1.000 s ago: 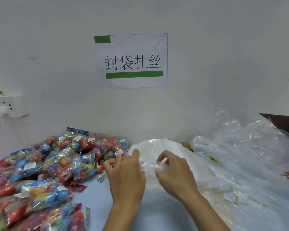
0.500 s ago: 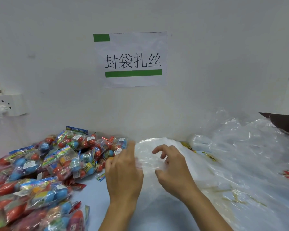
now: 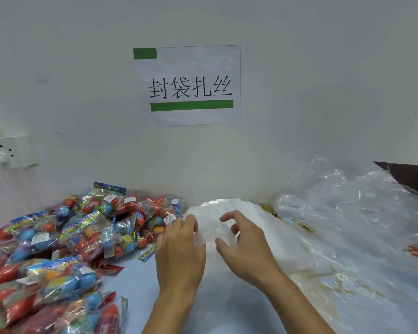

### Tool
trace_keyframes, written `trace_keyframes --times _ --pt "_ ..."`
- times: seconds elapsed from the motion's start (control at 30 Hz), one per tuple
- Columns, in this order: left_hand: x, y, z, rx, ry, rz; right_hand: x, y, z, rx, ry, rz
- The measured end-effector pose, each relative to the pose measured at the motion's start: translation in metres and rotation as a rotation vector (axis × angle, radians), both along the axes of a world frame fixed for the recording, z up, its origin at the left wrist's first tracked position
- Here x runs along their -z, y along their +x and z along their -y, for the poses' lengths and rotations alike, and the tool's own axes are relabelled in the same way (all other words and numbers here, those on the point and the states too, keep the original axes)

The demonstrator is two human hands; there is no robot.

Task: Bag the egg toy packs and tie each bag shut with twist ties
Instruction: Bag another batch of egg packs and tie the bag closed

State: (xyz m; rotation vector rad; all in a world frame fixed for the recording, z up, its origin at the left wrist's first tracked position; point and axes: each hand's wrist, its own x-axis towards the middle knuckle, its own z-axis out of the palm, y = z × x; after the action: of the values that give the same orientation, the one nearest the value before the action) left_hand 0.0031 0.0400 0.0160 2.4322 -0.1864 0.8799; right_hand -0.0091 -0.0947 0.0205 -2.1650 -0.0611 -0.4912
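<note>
Nearest us, egg toy packs (image 3: 58,280) spill across the left of the surface (image 3: 140,280), heaped loose within easy reach of the left hand, which we judge is why they sit there: feed stock for bagging.

Centre, both our hands work a clear bag (image 3: 215,237) lying on top of a flat stack of clear bags (image 3: 229,208). Left hand (image 3: 179,251) lies back up, fingers (image 3: 188,220) curled onto the film's left edge, apparently pinching it; the exact contact is hidden under the hand. Right hand (image 3: 244,249) is half open, index finger and thumb spread apart with the film between them, the other fingers loosely bent. It touches the plastic, but whether it really grips a layer we cannot tell. We judge the two hands are pulling the layers apart to open the mouth, so no pack is in a bag yet.

Right of that, a big crumpled sheet of clear plastic (image 3: 348,225) covers the surface; thin gold strips under it (image 3: 302,227) may be twist ties, too blurred to confirm. A dark flap (image 3: 410,177) pokes in at far right.

Furthest, the white wall carries a paper sign (image 3: 188,85) with green bars and a socket (image 3: 10,153) at left.
</note>
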Motion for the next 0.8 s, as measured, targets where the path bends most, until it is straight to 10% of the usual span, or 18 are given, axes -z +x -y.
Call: trace_keyframes --times 0.27,0.43,0.63,0.8 --pt "0.015 0.012 -0.005 0.059 -0.191 -0.094 -0.005 -0.002 0.029 0.291 -0.178 -0.132" --pt "0.027 0.009 0.006 0.267 -0.236 -0.232 -0.005 -0.008 0.024 -0.069 -0.28 -0.165" --pt "0.024 0.0 0.016 0.433 -0.162 -0.379 -0.018 -0.01 -0.002 0.049 -0.349 0.212" --pt "0.021 -0.009 0.007 0.505 -0.322 -0.387 0.004 -0.008 0.007 -0.001 -0.403 -0.168"
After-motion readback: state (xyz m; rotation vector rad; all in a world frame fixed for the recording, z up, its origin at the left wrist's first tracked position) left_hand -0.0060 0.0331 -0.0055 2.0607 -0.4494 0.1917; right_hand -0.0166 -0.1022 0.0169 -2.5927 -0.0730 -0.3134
